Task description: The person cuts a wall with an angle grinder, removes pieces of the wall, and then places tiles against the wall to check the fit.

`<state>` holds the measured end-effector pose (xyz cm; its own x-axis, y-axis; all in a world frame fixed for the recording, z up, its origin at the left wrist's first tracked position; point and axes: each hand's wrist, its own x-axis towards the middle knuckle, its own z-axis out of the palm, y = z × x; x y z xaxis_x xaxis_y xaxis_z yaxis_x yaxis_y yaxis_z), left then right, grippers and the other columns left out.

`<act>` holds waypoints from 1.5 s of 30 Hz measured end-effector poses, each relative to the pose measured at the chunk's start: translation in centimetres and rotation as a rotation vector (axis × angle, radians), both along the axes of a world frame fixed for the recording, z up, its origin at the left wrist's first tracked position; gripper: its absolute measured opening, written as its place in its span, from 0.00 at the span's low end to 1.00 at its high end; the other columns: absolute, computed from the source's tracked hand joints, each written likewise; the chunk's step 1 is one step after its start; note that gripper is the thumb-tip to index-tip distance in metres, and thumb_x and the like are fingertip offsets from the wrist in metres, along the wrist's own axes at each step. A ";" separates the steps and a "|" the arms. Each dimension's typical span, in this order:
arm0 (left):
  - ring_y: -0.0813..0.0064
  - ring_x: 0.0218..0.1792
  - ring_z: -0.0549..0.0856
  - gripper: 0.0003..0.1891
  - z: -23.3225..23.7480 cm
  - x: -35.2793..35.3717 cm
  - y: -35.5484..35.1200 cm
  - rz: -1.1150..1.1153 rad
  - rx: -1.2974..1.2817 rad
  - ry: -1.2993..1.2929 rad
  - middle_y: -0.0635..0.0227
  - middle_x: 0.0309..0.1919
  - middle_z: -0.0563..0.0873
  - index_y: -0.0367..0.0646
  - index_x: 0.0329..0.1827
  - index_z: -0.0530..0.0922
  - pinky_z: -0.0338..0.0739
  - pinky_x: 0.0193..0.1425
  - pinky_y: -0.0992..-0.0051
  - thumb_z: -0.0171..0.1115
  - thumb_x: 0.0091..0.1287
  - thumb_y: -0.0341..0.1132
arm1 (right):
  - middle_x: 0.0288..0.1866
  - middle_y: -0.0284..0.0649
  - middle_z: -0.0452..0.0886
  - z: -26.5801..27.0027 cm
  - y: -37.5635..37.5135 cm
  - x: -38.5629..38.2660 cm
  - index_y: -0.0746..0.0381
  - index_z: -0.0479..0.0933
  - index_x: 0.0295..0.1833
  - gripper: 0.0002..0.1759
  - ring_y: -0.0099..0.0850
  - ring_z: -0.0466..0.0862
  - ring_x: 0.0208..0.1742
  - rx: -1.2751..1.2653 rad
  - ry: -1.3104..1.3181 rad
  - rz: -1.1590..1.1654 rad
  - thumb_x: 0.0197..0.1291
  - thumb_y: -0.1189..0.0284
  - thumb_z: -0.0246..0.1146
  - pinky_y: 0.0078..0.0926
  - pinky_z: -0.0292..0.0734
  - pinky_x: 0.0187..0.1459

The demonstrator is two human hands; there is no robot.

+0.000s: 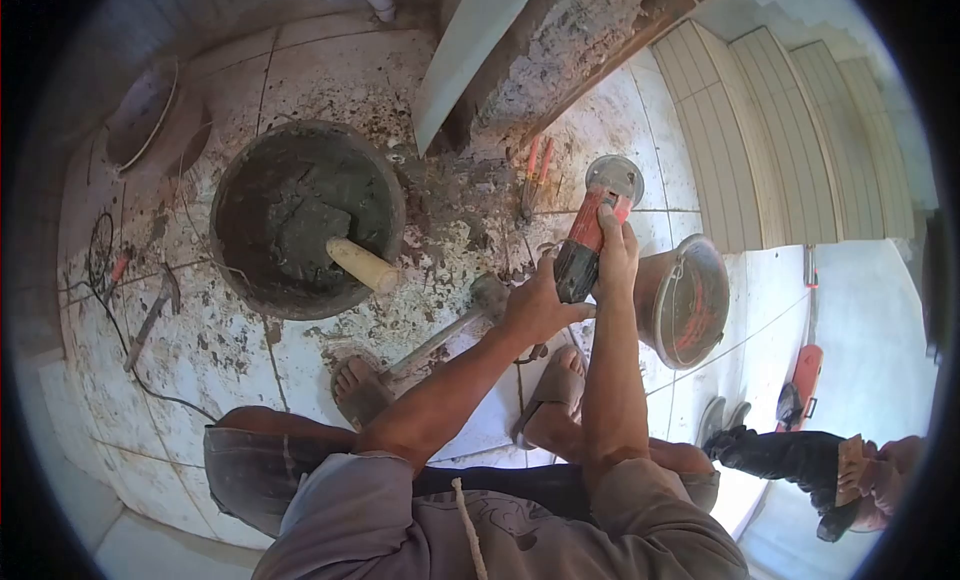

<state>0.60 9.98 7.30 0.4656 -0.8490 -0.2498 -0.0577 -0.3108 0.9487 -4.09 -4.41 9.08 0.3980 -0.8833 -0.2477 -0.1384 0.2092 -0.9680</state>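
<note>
An angle grinder (578, 255) with a red and black body is in both my hands, its round disc (618, 177) pointing away from me. My right hand (617, 255) wraps the body near the head, with the thumb on top. Around the rear end curls my left hand (535, 302), fingers and thumb on either side of the black part. Just beyond the grinder, pincers (535, 180) with red handles lie on the floor. A long-handled hammer (488, 296) lies under my left forearm, its head beside my left hand. To the right, a bucket (652, 298) lies tipped over.
A large tub (388, 180) holds wet mortar and a wooden-handled trowel (362, 265). Another bucket (140, 120), a claw hammer (150, 325) and a cable (125, 330) are left. Tiled stairs (720, 110) rise at right; another person's trousered leg (790, 455) is lower right.
</note>
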 end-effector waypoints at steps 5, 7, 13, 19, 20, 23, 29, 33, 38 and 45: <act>0.70 0.40 0.86 0.31 -1.2 0.8 -1.0 -0.048 -0.290 0.690 0.60 0.46 0.84 0.36 0.60 0.72 0.81 0.47 0.69 0.73 0.59 0.44 | 0.41 0.39 0.82 1.5 1.2 -0.4 0.69 0.77 0.53 0.23 0.26 0.82 0.38 0.098 -0.080 0.041 0.67 0.58 0.61 0.25 0.77 0.41; 0.78 0.38 0.84 0.23 -0.5 1.4 -0.8 -0.061 -0.203 0.878 0.67 0.45 0.83 0.40 0.57 0.76 0.81 0.44 0.74 0.71 0.62 0.39 | 0.41 0.42 0.83 1.0 1.6 -0.4 0.68 0.76 0.53 0.24 0.29 0.84 0.36 0.045 -0.134 0.068 0.69 0.55 0.59 0.27 0.81 0.39; 0.75 0.40 0.85 0.29 -2.3 -1.3 -0.9 0.123 -0.290 0.529 0.63 0.44 0.85 0.37 0.57 0.76 0.81 0.46 0.73 0.75 0.57 0.44 | 0.41 0.41 0.84 0.4 1.6 -1.1 0.66 0.77 0.53 0.21 0.29 0.84 0.37 0.141 -0.053 0.128 0.69 0.57 0.58 0.26 0.80 0.41; 0.67 0.45 0.87 0.41 0.0 -1.4 0.2 0.173 -0.120 0.498 0.56 0.43 0.86 0.31 0.59 0.72 0.80 0.50 0.70 0.78 0.51 0.52 | 0.43 0.39 0.82 -0.8 1.6 -1.7 0.66 0.78 0.53 0.19 0.27 0.82 0.40 0.287 -0.127 0.095 0.70 0.61 0.56 0.27 0.78 0.43; 0.67 0.45 0.87 0.41 -0.2 -1.6 0.0 0.174 -0.124 0.500 0.56 0.43 0.86 0.31 0.59 0.72 0.80 0.50 0.70 0.78 0.51 0.52 | 0.43 0.39 0.82 -1.0 1.4 -1.8 0.66 0.78 0.53 0.19 0.27 0.82 0.40 0.283 -0.125 0.097 0.70 0.61 0.56 0.27 0.78 0.43; 0.61 0.46 0.87 0.43 -0.9 -1.9 -0.5 0.178 -0.125 0.386 0.51 0.44 0.87 0.30 0.60 0.71 0.80 0.51 0.66 0.77 0.51 0.56 | 0.40 0.40 0.83 -1.3 1.1 -2.0 0.64 0.75 0.56 0.22 0.31 0.85 0.35 0.298 -0.173 0.046 0.72 0.55 0.56 0.29 0.83 0.39; 0.48 0.49 0.86 0.48 -0.1 -1.2 -0.5 0.058 0.109 0.206 0.43 0.45 0.86 0.28 0.61 0.70 0.79 0.54 0.60 0.74 0.51 0.62 | 0.39 0.41 0.83 -1.8 0.9 -1.6 0.63 0.74 0.56 0.24 0.31 0.85 0.34 0.374 -0.228 -0.026 0.72 0.53 0.53 0.29 0.84 0.37; 0.49 0.50 0.86 0.48 -0.4 -1.0 -0.6 0.077 0.096 0.240 0.43 0.45 0.86 0.28 0.63 0.69 0.79 0.55 0.61 0.75 0.51 0.61 | 0.39 0.41 0.83 -1.8 0.7 -1.3 0.63 0.75 0.56 0.24 0.30 0.85 0.34 0.362 -0.178 0.021 0.73 0.52 0.53 0.28 0.84 0.36; 0.53 0.50 0.87 0.45 -1.9 -0.8 0.0 0.077 -0.115 0.286 0.49 0.47 0.86 0.33 0.66 0.69 0.79 0.55 0.63 0.74 0.52 0.58 | 0.43 0.40 0.81 0.2 2.3 -1.8 0.65 0.74 0.59 0.27 0.31 0.83 0.40 0.308 -0.154 0.080 0.68 0.53 0.61 0.29 0.81 0.41; 0.57 0.53 0.85 0.46 -6.8 -2.5 0.8 -0.055 -0.132 0.443 0.51 0.49 0.86 0.39 0.65 0.71 0.76 0.59 0.65 0.72 0.52 0.65 | 0.41 0.40 0.82 -1.1 1.4 -1.7 0.65 0.75 0.54 0.28 0.31 0.84 0.39 0.325 0.002 0.353 0.50 0.62 0.73 0.30 0.80 0.42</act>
<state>-1.91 10.81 0.55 0.2913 -0.9076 -0.3024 0.3491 -0.1934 0.9169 -5.81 -3.03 7.99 0.6589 -0.5712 -0.4895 -0.2570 0.4407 -0.8601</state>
